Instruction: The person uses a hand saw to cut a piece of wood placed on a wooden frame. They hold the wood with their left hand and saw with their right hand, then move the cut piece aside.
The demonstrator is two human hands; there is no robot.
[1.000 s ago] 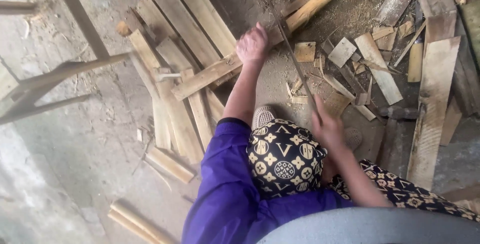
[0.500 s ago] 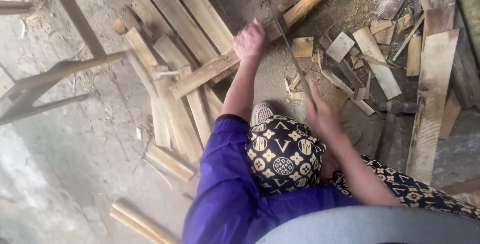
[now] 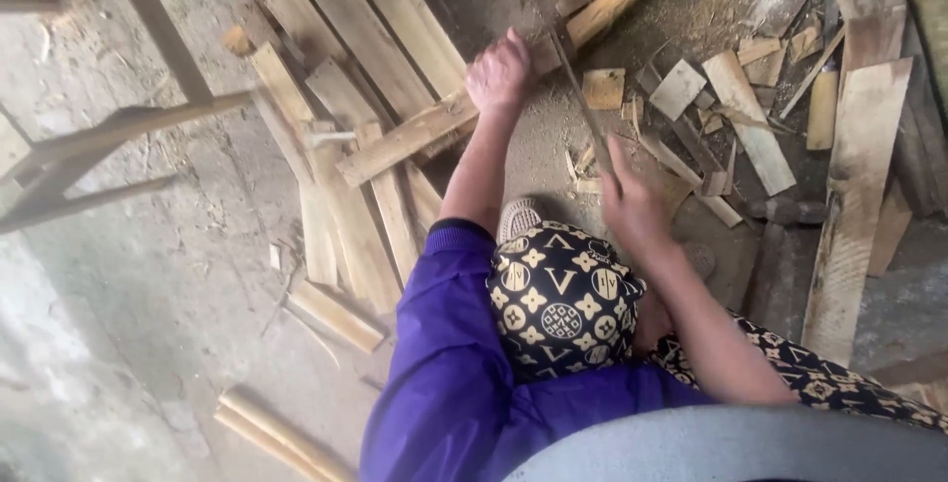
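Plank (image 3: pixel 464 117) slanting across upper centre of frame, propped over stacked boards (image 3: pixel 336 77), pinned under left hand (image 3: pixel 499 72), fingers clamped on it, likely for steadiness. Right hand (image 3: pixel 632 200), fingers wrapped round saw (image 3: pixel 583 107), blade angled against plank beside left hand.

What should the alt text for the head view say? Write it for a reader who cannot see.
Seen from above, a person's left hand grips a long wooden plank on a sawdust-strewn floor while the right hand holds a thin saw across it. Loose planks and offcuts lie all around.
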